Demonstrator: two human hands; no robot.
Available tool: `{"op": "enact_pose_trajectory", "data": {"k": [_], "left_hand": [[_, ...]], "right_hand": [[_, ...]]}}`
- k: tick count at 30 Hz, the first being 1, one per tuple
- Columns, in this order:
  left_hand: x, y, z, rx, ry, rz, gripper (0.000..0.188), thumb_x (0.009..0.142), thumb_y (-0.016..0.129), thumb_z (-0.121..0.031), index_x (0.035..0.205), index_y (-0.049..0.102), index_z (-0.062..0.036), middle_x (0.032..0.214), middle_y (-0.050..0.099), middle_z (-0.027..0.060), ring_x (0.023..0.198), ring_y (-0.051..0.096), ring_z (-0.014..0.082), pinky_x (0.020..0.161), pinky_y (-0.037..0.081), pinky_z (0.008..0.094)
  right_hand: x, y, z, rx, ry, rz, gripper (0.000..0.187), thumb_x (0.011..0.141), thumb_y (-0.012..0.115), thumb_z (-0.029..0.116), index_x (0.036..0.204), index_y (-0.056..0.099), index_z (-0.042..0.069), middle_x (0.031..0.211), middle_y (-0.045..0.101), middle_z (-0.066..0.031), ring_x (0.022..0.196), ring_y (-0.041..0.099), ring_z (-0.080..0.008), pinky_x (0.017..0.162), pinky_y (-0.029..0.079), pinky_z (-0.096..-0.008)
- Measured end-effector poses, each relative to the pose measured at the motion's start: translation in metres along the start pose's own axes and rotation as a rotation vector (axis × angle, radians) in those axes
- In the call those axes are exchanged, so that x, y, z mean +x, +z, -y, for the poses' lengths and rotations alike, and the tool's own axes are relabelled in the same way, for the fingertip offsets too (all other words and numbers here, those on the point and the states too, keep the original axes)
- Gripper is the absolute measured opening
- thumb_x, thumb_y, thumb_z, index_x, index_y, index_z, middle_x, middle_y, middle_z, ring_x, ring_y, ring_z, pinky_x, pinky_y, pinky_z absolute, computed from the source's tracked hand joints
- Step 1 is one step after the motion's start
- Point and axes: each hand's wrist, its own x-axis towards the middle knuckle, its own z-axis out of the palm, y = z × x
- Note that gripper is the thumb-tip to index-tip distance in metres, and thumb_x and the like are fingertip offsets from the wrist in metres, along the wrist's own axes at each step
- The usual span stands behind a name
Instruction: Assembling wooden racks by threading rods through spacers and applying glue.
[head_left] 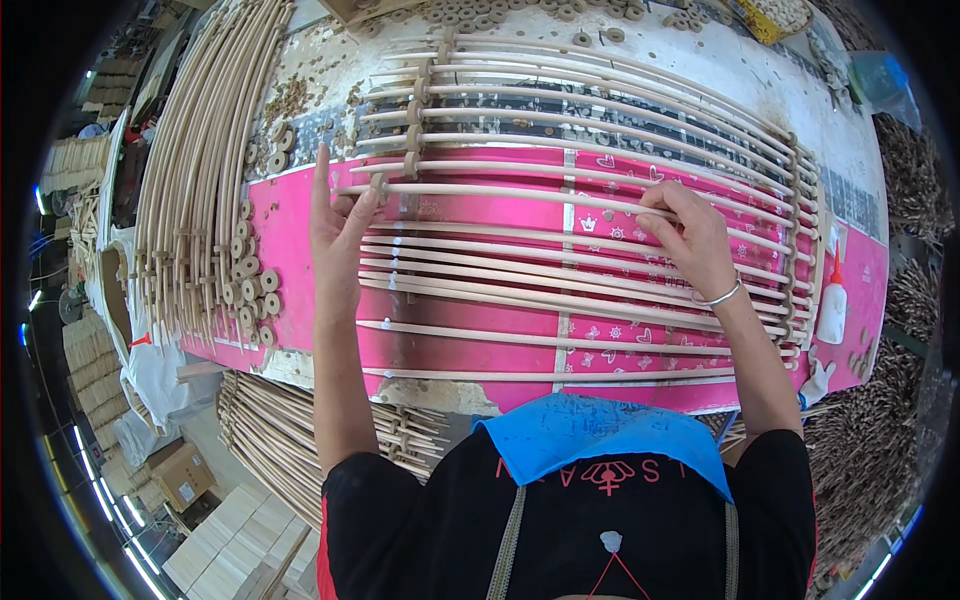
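Observation:
My left hand (341, 225) is at the left tip of a pale wooden rod, with its thumb against a small wooden ring (379, 186) on that tip. The index finger points up and away, while the other fingers are partly hidden. Farther along this wooden rod (520, 195), my right hand (690, 235) pinches it between thumb and fingers. Beyond it, several rods (600, 95) carry a row of rings (413, 112) near their left ends. Nearer me, rods (470, 265) lie with bare left tips, some with white dabs. On the right, a row of rings (795, 215) joins the rods.
A pink patterned sheet (300, 215) covers part of the table. Bundled rods (195, 150) and loose rings (245, 285) lie at the left. To the right stands a white glue bottle (832, 305) with a red nozzle. More rings (490, 12) are scattered at the far edge.

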Motion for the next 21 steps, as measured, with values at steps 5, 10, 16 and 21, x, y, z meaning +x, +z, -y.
{"op": "enact_pose_trajectory", "data": {"k": [5, 10, 16, 21], "left_hand": [[-0.004, -0.016, -0.008, 0.502, 0.083, -0.018, 0.064, 0.097, 0.074, -0.013, 0.156, 0.049, -0.0100, 0.109, 0.071, 0.0055, 0.103, 0.066, 0.0150, 0.089, 0.052, 0.0315], [-0.002, -0.007, -0.006, 0.980, 0.483, 0.054, 0.049, 0.084, 0.082, -0.020, 0.132, 0.071, -0.0209, 0.122, 0.065, 0.0043, 0.123, 0.059, 0.0249, 0.099, 0.040, 0.0448], [-0.001, -0.006, 0.014, 1.041, 0.531, 0.057, 0.043, 0.083, 0.081, -0.019, 0.125, 0.072, -0.0188, 0.120, 0.064, 0.0032, 0.119, 0.060, 0.0246, 0.098, 0.040, 0.0435], [0.001, 0.001, 0.022, 1.035, 0.533, 0.061, 0.042, 0.082, 0.082, -0.020, 0.124, 0.072, -0.0188, 0.117, 0.063, 0.0031, 0.114, 0.060, 0.0248, 0.099, 0.040, 0.0440]], "right_hand": [[-0.002, 0.000, -0.012, -0.006, -0.068, -0.043, 0.015, 0.094, 0.074, 0.017, 0.100, 0.069, 0.005, 0.090, 0.071, -0.0092, 0.082, 0.070, -0.0258, 0.071, 0.054, -0.0367], [-0.002, 0.004, -0.014, 0.004, -0.068, -0.048, 0.014, 0.094, 0.074, 0.017, 0.100, 0.070, 0.005, 0.091, 0.071, -0.0089, 0.083, 0.070, -0.0262, 0.072, 0.054, -0.0367], [0.000, 0.003, -0.013, -0.128, -0.137, -0.037, 0.013, 0.094, 0.072, 0.017, 0.098, 0.070, 0.004, 0.092, 0.068, -0.0086, 0.088, 0.067, -0.0277, 0.074, 0.053, -0.0388], [0.000, 0.006, -0.016, -0.291, -0.240, -0.084, 0.013, 0.094, 0.071, 0.017, 0.095, 0.071, 0.005, 0.091, 0.065, -0.0086, 0.088, 0.063, -0.0293, 0.076, 0.050, -0.0411]]}}
